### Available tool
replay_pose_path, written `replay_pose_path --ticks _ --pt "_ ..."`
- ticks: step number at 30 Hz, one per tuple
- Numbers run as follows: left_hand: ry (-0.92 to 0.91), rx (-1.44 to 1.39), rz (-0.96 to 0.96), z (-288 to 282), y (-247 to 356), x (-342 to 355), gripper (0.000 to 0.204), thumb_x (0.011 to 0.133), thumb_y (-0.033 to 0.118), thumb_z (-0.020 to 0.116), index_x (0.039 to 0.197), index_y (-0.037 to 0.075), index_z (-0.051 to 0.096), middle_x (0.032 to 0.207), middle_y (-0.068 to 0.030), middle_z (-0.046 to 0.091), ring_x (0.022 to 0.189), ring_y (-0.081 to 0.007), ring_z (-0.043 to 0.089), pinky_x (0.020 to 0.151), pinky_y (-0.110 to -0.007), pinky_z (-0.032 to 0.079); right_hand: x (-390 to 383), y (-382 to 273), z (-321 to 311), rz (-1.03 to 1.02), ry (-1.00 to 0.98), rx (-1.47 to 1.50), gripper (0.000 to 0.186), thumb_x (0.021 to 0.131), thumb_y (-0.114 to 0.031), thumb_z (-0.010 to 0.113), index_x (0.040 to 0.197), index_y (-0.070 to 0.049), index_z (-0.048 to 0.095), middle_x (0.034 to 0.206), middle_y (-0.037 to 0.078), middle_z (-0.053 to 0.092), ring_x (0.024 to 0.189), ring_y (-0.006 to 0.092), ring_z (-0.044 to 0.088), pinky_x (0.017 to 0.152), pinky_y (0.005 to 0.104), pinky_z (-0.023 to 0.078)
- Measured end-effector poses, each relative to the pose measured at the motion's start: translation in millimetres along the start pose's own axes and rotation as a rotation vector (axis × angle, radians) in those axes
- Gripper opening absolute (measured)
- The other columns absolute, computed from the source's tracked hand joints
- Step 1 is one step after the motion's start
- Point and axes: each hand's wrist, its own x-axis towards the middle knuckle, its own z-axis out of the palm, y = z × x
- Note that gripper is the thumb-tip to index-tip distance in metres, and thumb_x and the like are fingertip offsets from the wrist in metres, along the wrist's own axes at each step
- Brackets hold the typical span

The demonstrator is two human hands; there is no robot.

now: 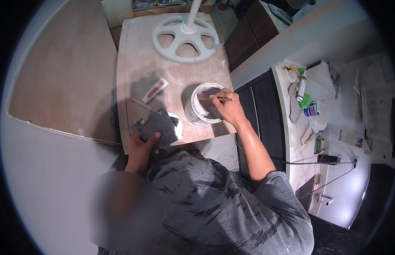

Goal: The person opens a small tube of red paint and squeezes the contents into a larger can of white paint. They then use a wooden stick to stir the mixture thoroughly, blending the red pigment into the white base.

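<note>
My right hand [227,109] is closed around a thin brown stick [226,99], whose end reaches over the open mouth of a white bucket [204,120]. Pale, thick paste [201,107] coats the bucket's inner wall. In my left hand [142,147] is a dark grey, flat, squarish plate [160,126], its thumb lying on top. Partly covered by that plate, a round white lid or dish [178,131] sits at the board's near edge. Beyond the plate lie a white tube with a red stripe [155,90] and a slim wooden handle [141,103].
A white wheel-shaped stand base with a pole [188,29] stands on the far part of the wooden board [172,72]. To the right, a light counter [296,140] holds a sealant cartridge [301,87], a blue-and-white tub [311,109] and cables. A brown panel [65,76] is at left.
</note>
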Motion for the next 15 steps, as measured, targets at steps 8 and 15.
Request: replay_pose_path --ticks 8,15 --pt "0.082 -0.224 -0.065 10.4 -27.0 -13.3 0.023 0.100 0.025 0.067 0.110 0.004 0.067 0.089 -0.0014 0.069 0.072 -0.0097 0.063 0.055 -0.025 0.048 29.1 37.6 28.2 -0.228 -0.265 -0.262 0.028 0.094 -0.026 0.064 0.093 -0.002 0.078 0.092 0.023 0.074 0.089 0.0381 0.072 0.082 0.0440 0.056" --pt "0.150 -0.217 0.078 39.6 -21.9 -11.1 0.028 0.101 0.027 0.065 0.114 0.003 0.066 0.090 -0.0007 0.066 0.074 -0.0078 0.061 0.056 -0.025 0.048 56.2 38.7 -7.3 0.197 -0.442 0.141 0.030 0.093 -0.021 0.066 0.084 0.007 0.073 0.075 0.017 0.074 0.067 0.0240 0.074 0.064 0.0358 0.059"
